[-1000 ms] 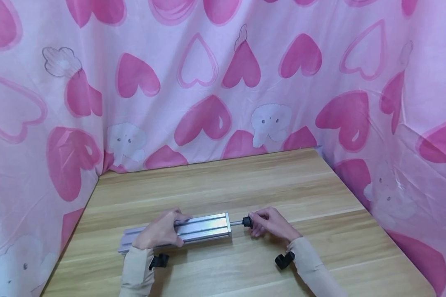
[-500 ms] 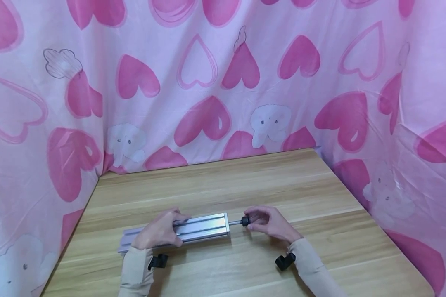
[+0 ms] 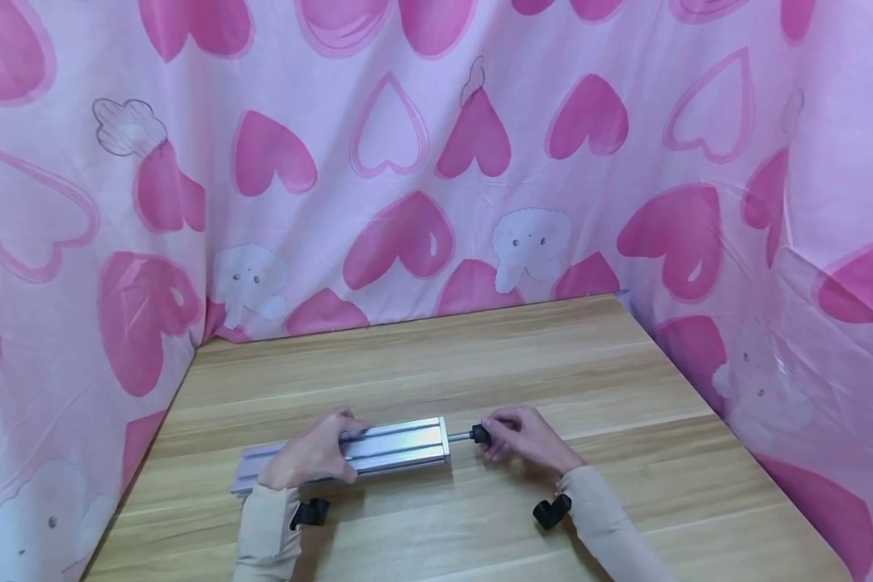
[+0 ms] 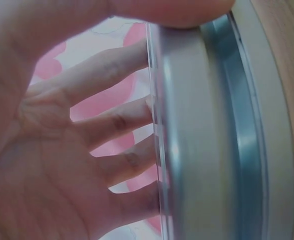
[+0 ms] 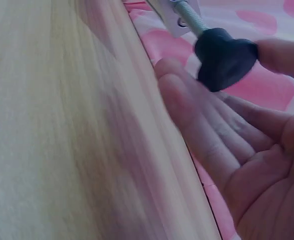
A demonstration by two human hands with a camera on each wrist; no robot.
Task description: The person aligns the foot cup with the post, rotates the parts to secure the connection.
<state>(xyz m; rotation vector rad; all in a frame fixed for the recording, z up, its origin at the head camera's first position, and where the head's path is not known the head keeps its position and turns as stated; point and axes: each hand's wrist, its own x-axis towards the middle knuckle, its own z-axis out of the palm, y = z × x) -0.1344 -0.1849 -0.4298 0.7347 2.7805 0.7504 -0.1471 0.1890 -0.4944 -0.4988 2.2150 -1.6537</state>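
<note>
A silver aluminium profile [image 3: 400,446] with grooves along its length lies on the table, pointing right. My left hand [image 3: 313,453] grips it across the middle, covering part of it. In the left wrist view the fingers [image 4: 121,117] reach the profile's far side, and the thumb lies over its near face. From the profile's end plate sticks a threaded rod [image 5: 191,16] tipped with a black knob [image 5: 222,57]. My right hand [image 3: 527,440] pinches the knob at its outer end. Seen from the right wrist, one digit touches the knob's rim while other fingers extend beneath it.
The wood-grain table [image 3: 444,356] carries the profile. Pink heart-patterned cloth [image 3: 407,242] hangs behind the table and along both sides. A black wrist mount [image 3: 553,512] sits at the right sleeve, and another black mount [image 3: 310,512] at the left.
Half a second ago the right hand's fingers were spread wider round the knob; now they are drawn together on it. The left hand and profile stay in place.
</note>
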